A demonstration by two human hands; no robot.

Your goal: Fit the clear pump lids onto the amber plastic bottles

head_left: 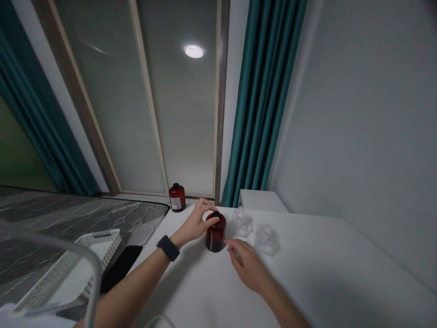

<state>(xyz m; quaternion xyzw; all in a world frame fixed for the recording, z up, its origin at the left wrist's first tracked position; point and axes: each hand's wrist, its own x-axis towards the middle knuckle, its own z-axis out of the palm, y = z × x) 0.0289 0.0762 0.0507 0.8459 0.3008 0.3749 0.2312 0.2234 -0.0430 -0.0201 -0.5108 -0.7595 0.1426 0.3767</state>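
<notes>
A dark red bottle (215, 237) with a black cap stands upright on the white table (205, 291). My left hand (198, 221), with a dark watch on its wrist, grips the bottle's top, fingers behind the cap and thumb across the shoulder. Low on the bottle's right side is my right hand (247, 264). Its index finger reaches out to the bottle and its other fingers are partly curled, with nothing visible in them; whether the fingertip presses on the bottle is unclear. Right of the bottle lie two clear, crumpled-looking plastic pieces, one farther back (241, 224) and one nearer (267, 239).
A second red bottle (176, 198) with a white label stands at the table's far left corner. Left of the table are a white perforated basket (61, 275), a black flat item (121, 269) and a blurred grey curved tube (94, 264). A white box-shaped unit (262, 200) adjoins the back edge.
</notes>
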